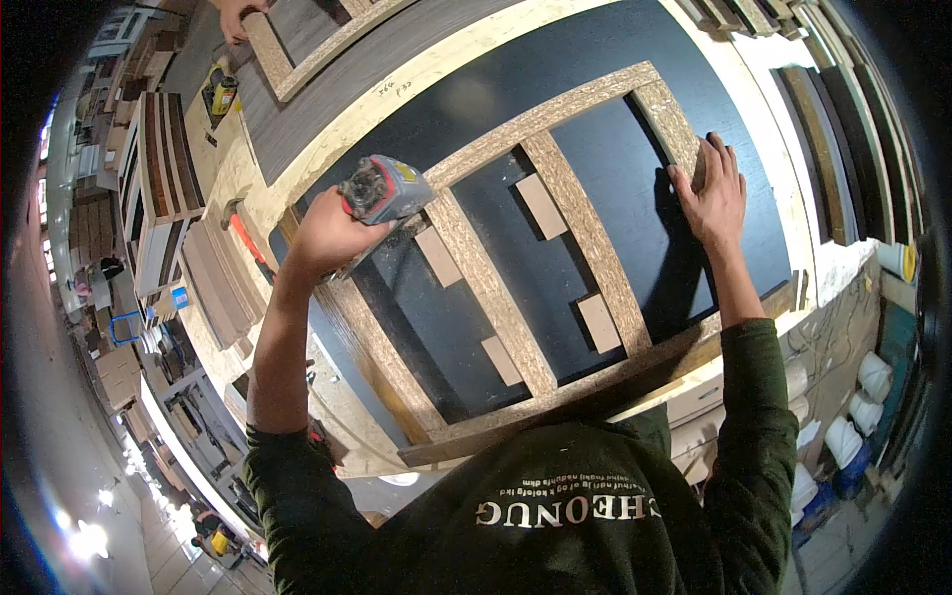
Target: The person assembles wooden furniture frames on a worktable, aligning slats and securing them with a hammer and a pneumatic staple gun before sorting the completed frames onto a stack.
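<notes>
Tabletop: the pale tabletop (397,105) spreads under everything, running from the far left across to the right.
Panel: a black panel (749,238) lies flat on it, in front of the person.
Frame: the particleboard frame (577,210) lies on that panel, directly between the 2 hands; its long axis runs left to right, with the right end swung farther away.
Crosspieces: 2 inner crosspieces (493,294) run from the far rail to the near rail, across that long axis.
Neighbouring frame: at the far left, another frame (283,67) sits on a grey panel (302,124), with a co-worker's hand (234,16) at its corner.
Tool: a grey-and-red power tool (389,190) is over the far rail, just beside the far end of the left crosspiece; contact with the wood cannot be told.
Left hand: the left hand (335,236) has its grip wrapped round the tool, and is the nearer hand to that junction, which lies just to its right.
Right hand: the right hand (716,196) lies over the right rail, well apart from the junction; thumb and fingers are spread, but whether this grip clamps the wood cannot be told.
Blocks: 4 small tan blocks (540,206) sit against the left sides of the crosspieces, 2 to each.
</notes>
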A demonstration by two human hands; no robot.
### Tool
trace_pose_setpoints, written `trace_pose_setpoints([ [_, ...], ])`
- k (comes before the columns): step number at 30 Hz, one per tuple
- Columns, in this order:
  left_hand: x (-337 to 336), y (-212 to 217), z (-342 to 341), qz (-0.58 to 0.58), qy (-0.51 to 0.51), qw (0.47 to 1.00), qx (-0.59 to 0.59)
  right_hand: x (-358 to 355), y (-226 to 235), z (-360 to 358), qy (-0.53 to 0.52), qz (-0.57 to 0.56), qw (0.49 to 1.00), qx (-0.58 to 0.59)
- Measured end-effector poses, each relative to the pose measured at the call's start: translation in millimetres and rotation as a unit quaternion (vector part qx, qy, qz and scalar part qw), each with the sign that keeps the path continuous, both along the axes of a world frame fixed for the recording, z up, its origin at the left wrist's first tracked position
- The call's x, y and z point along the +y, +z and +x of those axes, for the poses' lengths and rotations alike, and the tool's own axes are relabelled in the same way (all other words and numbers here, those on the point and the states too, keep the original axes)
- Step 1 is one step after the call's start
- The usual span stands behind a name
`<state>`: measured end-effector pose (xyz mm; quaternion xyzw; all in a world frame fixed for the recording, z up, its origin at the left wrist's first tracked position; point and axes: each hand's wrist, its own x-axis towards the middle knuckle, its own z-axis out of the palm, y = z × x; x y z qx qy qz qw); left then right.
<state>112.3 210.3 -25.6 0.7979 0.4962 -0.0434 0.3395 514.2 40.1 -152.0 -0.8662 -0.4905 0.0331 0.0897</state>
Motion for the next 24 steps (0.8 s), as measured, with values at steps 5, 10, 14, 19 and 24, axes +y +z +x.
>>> trace_pose_setpoints([
  [5, 1.0, 5.1, 12.2, -0.002, -0.001, 1.000, -0.028, -2.3, -6.1, 6.2, -0.002, -0.002, 1.000, 0.000],
  [10, -2.7, 9.3, 1.3, 0.017, 0.015, 1.000, -0.004, 4.3, -0.3, 8.9, 0.005, 0.017, 1.000, -0.005],
  [14, -42.6, 26.2, -39.2, 0.007, 0.089, 0.996, 0.019, 12.7, 15.3, -2.6, 0.048, 0.081, 0.992, 0.079],
  [19, -136.1, 56.1, -63.3, -0.046, 0.185, 0.973, 0.134, 15.2, 12.1, -84.9, 0.214, 0.097, 0.972, 0.020],
  [24, -270.6, 55.3, -129.0, -0.034, 0.313, 0.948, -0.053, 70.9, 11.8, -244.0, 0.383, 0.117, 0.907, 0.134],
])
